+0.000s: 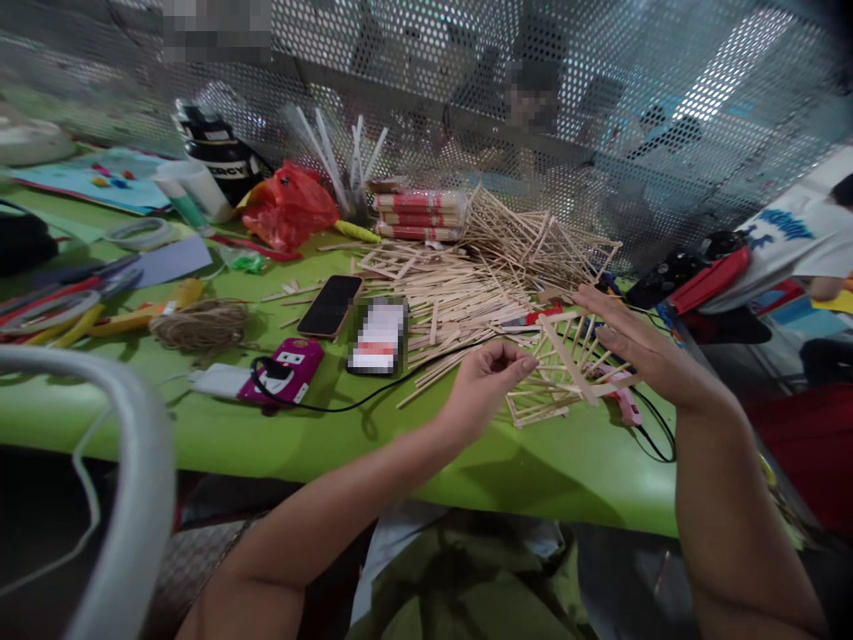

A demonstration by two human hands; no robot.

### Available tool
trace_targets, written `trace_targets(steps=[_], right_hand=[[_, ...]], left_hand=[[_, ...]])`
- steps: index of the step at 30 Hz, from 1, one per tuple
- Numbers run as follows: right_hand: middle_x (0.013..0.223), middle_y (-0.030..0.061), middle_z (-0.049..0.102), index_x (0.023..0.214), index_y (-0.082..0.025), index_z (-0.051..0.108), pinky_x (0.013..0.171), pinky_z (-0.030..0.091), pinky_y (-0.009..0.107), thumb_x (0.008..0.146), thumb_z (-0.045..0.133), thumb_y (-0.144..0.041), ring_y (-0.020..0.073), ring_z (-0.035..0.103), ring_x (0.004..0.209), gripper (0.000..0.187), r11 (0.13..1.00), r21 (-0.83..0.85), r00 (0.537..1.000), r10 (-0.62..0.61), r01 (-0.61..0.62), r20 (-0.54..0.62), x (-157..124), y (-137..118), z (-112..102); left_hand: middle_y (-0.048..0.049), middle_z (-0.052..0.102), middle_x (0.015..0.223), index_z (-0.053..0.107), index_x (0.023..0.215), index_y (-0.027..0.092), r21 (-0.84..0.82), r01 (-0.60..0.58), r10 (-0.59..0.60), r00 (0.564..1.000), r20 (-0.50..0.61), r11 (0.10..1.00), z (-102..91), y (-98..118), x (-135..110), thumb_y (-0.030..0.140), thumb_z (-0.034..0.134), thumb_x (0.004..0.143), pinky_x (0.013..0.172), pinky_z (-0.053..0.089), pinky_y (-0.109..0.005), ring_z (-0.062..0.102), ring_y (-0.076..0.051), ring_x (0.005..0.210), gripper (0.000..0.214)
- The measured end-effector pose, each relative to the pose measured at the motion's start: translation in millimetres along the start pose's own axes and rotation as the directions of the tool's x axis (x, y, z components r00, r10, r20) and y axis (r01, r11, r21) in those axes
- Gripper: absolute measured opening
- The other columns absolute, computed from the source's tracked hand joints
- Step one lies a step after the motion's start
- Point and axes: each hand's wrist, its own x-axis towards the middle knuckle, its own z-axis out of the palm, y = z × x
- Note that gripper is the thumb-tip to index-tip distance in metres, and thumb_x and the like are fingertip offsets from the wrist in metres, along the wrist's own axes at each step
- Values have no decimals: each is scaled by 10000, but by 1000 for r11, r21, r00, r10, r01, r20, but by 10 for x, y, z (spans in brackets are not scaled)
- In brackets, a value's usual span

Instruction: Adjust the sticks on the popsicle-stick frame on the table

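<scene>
A frame of thin wooden sticks [571, 369] stands on the green table, with flat strips slanting across its top. Just left of it is my left hand [490, 382], its thumb and fingertips pressed together; what they pinch, if anything, is too small to make out. My right hand [643, 351] hovers at the frame's upper right, fingers stretched out. I cannot tell whether its fingertips touch the sticks. Partly behind the frame, below my right hand, lies a pink tool [626, 404] with a black cable, which looks like a glue gun.
Loose sticks [459, 289] are heaped behind the frame, beside wrapped stick bundles [419, 216]. Two phones [331, 306], a purple power strip [283, 372] and twine [200, 327] lie to the left. A grey curved tube [143, 462] rises at near left. Another person [793, 236] is at far right.
</scene>
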Motion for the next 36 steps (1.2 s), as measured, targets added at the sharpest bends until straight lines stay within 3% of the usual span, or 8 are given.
trace_targets(steps=[7, 11, 14, 17, 24, 28, 32, 36], right_hand=[[1765, -96, 349, 1630, -481, 488, 1373, 169, 627, 1074, 496, -679, 338, 236, 1666, 590, 1000, 18, 1000, 23, -23, 18, -6, -34, -10], [1768, -61, 356, 1638, -442, 492, 1371, 150, 629, 1067, 495, -693, 340, 229, 1667, 624, 1000, -1, 1000, -1, 1, 10, 0, -18, -2], [1772, -59, 347, 1635, -450, 491, 1367, 177, 625, 1075, 488, -680, 333, 244, 1664, 606, 1000, -5, 1000, -3, 3, 13, -1, -8, -3], [1770, -55, 351, 1640, -451, 482, 1367, 176, 626, 1085, 484, -661, 324, 241, 1665, 593, 1000, -8, 1000, -16, 16, 20, -4, -3, -4], [1762, -38, 373, 1635, -430, 497, 1374, 147, 618, 1087, 496, -647, 315, 241, 1666, 590, 999, -13, 999, -42, 42, 2, 1, 5, 2], [1773, -42, 345, 1640, -437, 486, 1373, 142, 625, 1089, 500, -640, 314, 233, 1668, 588, 999, -16, 999, -41, 42, 7, 0, 0, -1], [1770, -38, 352, 1637, -428, 493, 1375, 145, 620, 1088, 510, -631, 313, 234, 1668, 586, 999, -22, 999, -45, 45, 7, 1, 2, -1], [1762, -34, 372, 1638, -428, 494, 1370, 156, 633, 1081, 500, -656, 328, 248, 1663, 601, 999, -26, 999, -47, 46, -4, 2, 9, 0]], left_hand=[[-40, 693, 834, 745, 869, 153, 234, -114, 108, 993, 37, 966, -28, -42, 5, 667, 851, 779, 721, 479, -273, 580, -134, 769, 532], [-51, 702, 877, 805, 951, 167, 354, -226, 212, 974, 80, 907, 41, -56, 60, 449, 870, 828, 740, 502, -272, 600, -136, 782, 314], [-42, 701, 846, 790, 857, 175, 366, -311, 300, 950, 89, 877, 77, -55, 96, 298, 838, 847, 727, 501, -269, 602, -134, 766, 133], [-35, 697, 832, 757, 810, 178, 341, -387, 386, 919, 73, 857, 57, -38, 113, 275, 784, 886, 734, 496, -268, 609, -140, 789, 126], [-46, 716, 882, 763, 885, 174, 429, -381, 408, 913, 32, 819, 10, -70, 140, 263, 763, 918, 765, 504, -280, 619, -150, 832, 95], [-58, 733, 938, 795, 1008, 189, 492, -439, 466, 882, 75, 752, 75, -107, 157, 275, 807, 901, 758, 512, -293, 638, -161, 837, 138], [-54, 742, 864, 794, 907, 200, 572, -496, 546, 832, 98, 653, 123, -97, 171, 230, 762, 922, 745, 494, -312, 648, -169, 798, 47], [-46, 757, 845, 778, 849, 225, 665, -520, 606, 785, 126, 536, 110, -59, 166, 206, 714, 943, 808, 474, -359, 675, -198, 853, 115]])
